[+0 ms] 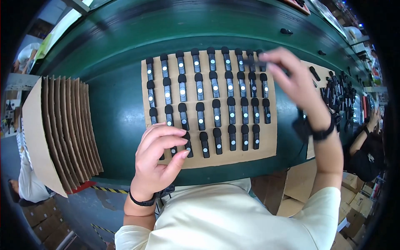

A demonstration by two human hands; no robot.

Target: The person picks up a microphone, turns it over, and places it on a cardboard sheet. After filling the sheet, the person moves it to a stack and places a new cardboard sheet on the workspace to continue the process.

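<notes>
Black, elongated devices with rounded heads and pale round spots [232, 137] lay in four rows on a flat brown cardboard sheet [268, 141], close to the near edge of the green counter [118, 104]. The right hand [293, 77], motion-blurred, grasped a dark, elongated object [255, 63] over the sheet's far right corner. The left hand [152, 156] was unloaded, fingers curved and thumb apart, above the sheet's near left corner. Upright brown corrugated sheets [35, 125] stood left of the sheet, at the counter's near edge.
</notes>
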